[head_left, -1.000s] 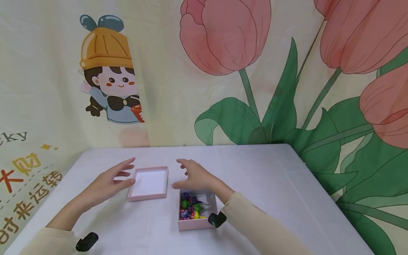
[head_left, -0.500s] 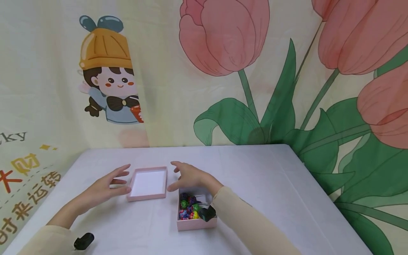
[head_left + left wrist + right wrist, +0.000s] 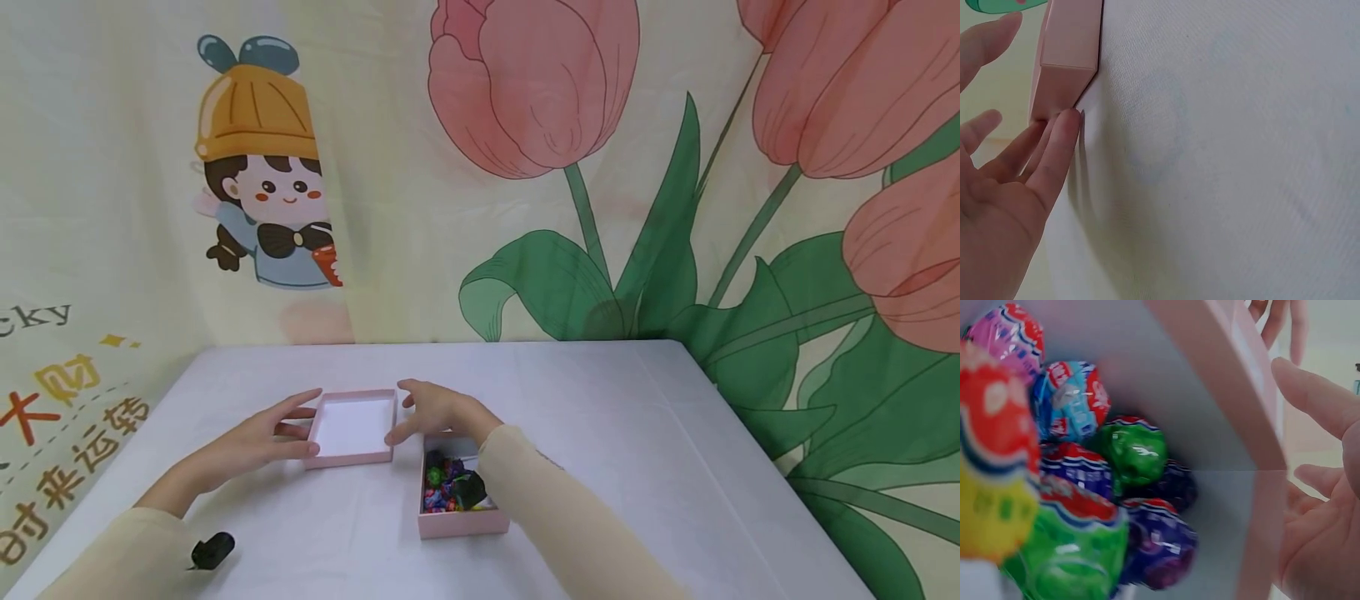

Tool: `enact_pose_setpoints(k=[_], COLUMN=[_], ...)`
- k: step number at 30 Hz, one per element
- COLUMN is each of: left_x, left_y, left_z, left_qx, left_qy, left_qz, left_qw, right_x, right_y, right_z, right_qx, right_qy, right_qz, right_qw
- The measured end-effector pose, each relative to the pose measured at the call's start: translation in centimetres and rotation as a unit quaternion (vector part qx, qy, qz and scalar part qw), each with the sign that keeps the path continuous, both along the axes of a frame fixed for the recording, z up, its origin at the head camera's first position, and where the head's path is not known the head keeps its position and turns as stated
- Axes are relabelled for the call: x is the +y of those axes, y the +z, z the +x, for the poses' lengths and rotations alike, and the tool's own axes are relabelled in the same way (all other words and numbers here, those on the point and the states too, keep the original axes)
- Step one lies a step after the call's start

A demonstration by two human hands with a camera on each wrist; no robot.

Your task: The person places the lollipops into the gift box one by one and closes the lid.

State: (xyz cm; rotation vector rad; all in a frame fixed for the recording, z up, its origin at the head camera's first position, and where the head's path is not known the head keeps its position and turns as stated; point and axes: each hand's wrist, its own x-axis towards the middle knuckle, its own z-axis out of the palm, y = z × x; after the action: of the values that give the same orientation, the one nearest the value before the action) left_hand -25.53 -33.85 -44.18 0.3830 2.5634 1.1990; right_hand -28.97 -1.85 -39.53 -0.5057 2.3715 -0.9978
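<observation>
A shallow pink box lid (image 3: pixel 348 460), its white inside facing up, lies on the table between both hands. My left hand (image 3: pixel 255 437) touches its left side with nearly straight fingers; the left wrist view shows fingertips (image 3: pixel 1067 122) against the lid's pink wall (image 3: pixel 1069 40). Near the lid's right side is my right hand (image 3: pixel 442 412), thumb and fingers spread; whether the thumb touches the rim I cannot tell. Below the right wrist stands a deeper pink box (image 3: pixel 462 525) holding several wrapped lollipops (image 3: pixel 437 496), seen close up as colourful wrapped lollipops (image 3: pixel 1132 450) in the right wrist view.
The white-clothed table (image 3: pixel 600 467) reaches back to a hanging cloth printed with tulips (image 3: pixel 540 83) and a cartoon figure (image 3: pixel 288 200). A black wrist camera (image 3: pixel 213 550) sits by the left sleeve; the right one hangs over the open box.
My right hand has moved left, towards the lid's right side. The left hand, after drawing slightly back, has come against the lid's left side. Lid and box stay put.
</observation>
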Motion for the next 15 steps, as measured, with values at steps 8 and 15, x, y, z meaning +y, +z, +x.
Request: enact_pose_setpoints(k=[8, 15], left_x=[-0.2, 0.0], left_y=[-0.6, -0.8], left_z=[-0.3, -0.5], left_qx=[-0.033, -0.037], left_qy=[-0.003, -0.005], left_qz=[0.025, 0.029], left_qw=[0.9991, 0.9989], right_x=[-0.4, -0.5], right_y=[-1.7, -2.3], right_z=[-0.6, -1.1], right_qx=[-0.052, -0.059], right_qy=[-0.018, -0.012], right_qz=[-0.039, -0.049], right_qw=[0.9977, 0.9970])
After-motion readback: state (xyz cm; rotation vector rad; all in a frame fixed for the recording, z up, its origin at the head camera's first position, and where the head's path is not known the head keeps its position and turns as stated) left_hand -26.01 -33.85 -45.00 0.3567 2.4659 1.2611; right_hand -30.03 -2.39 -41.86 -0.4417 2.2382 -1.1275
